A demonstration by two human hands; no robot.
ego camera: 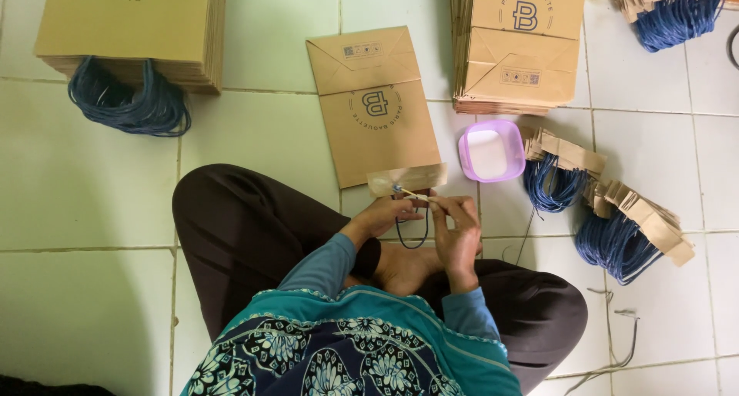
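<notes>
I sit cross-legged on a tiled floor. A flat brown paper bag (375, 107) lies in front of my knees. At its near edge my left hand (382, 215) pinches a brown cardboard strip (408, 178) with a dark blue cord handle (412, 230) looping down from it. My right hand (456, 225) holds a thin pale stick (416, 196) whose tip touches the strip near the cord's end. Both hands are closed around what they hold.
A small lilac tub (491, 150) of white paste stands right of the bag. Bundles of cardboard strips with blue cords (620, 227) lie further right. Stacks of brown bags stand at the top left (131, 26) and top middle (519, 46).
</notes>
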